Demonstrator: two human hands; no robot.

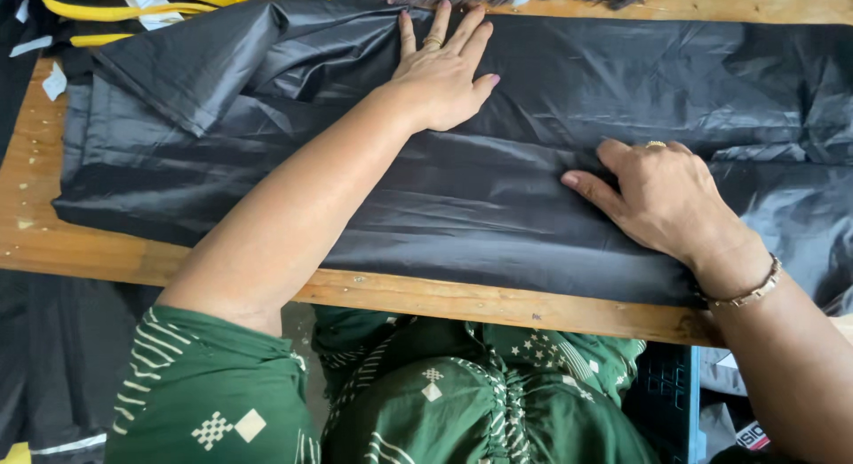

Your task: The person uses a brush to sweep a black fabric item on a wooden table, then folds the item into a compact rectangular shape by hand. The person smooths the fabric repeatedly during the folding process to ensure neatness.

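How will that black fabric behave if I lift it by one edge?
The black fabric is probably floppy: it lies creased and folded under the left hand. Its sheen suggests it is slippery. It looks thin, so likely light.
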